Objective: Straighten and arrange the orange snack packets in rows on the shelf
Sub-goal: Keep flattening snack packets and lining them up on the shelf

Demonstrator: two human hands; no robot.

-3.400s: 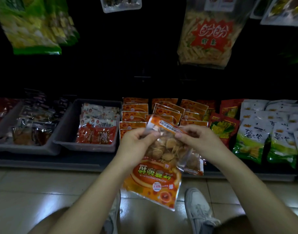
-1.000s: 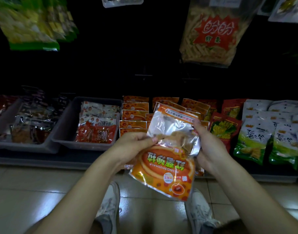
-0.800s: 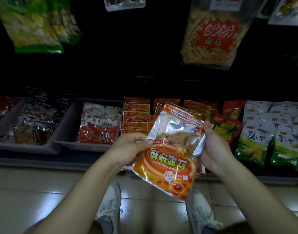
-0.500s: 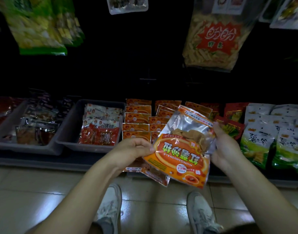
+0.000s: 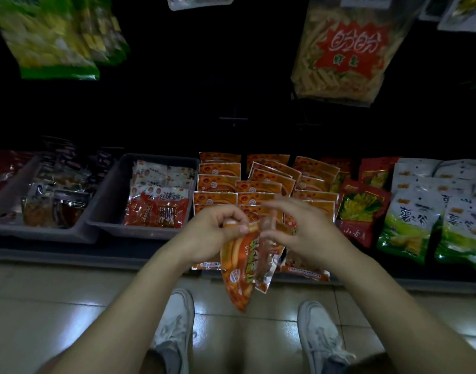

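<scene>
**A:** Where is the held packet in the head view?
**B:** The orange snack packet (image 5: pixel 238 268) hangs twisted, almost edge-on, just below both hands. It is in front of the shelf (image 5: pixel 118 252) edge and over the tiled floor. Most of its print cannot be read.

**A:** Who has it?
**B:** The left hand (image 5: pixel 212 233) pinches its top between the thumb and curled fingers. The right hand (image 5: pixel 301 230) is at the top too, close beside the left. Its fingers are smeared by motion blur, so it is impossible to tell whether they grip the film.

**A:** And the stock on the shelf?
**B:** The rows of orange packets (image 5: pixel 218 182) lie overlapping behind the hands, and the middle row is skewed. The hands hide the front ones. To the left a grey tray (image 5: pixel 107 230) holds red-and-white packets. To the right are green-and-white bags (image 5: pixel 407 233), the furthest cut off by the frame edge.

**A:** Above?
**B:** It is mostly dark. A hanging bag (image 5: pixel 345 49) of pale sticks shows there, with its top cut off.
</scene>
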